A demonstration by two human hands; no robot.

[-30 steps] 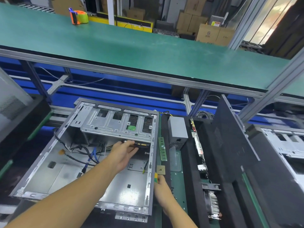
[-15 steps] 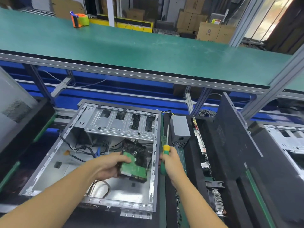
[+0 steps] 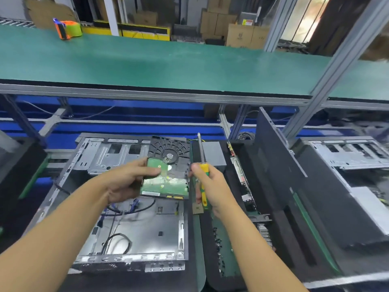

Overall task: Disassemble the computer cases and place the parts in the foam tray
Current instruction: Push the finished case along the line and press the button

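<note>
An open grey computer case (image 3: 134,234) lies on its side in front of me, with loose cables on its floor. My left hand (image 3: 128,180) holds a hard drive (image 3: 168,165) by its left edge above the case, green circuit board facing up. My right hand (image 3: 207,186) grips a screwdriver (image 3: 203,163) with a yellow-green handle, shaft pointing away, just right of the drive. The black foam tray (image 3: 235,270) sits to the right of the case, with a grey power supply (image 3: 213,153) and circuit boards (image 3: 240,171) in its slots.
A black case side panel (image 3: 280,175) stands tilted in the tray. Another open case (image 3: 353,157) lies at the far right. A raised green conveyor (image 3: 168,66) crosses behind, with an orange tape dispenser (image 3: 66,28) on it. A dark unit (image 3: 16,163) sits at the left.
My left hand has pulled the hard drive out from under the drive bay and lifted it above the case. My right hand picked up the screwdriver and raised it beside the drive.
</note>
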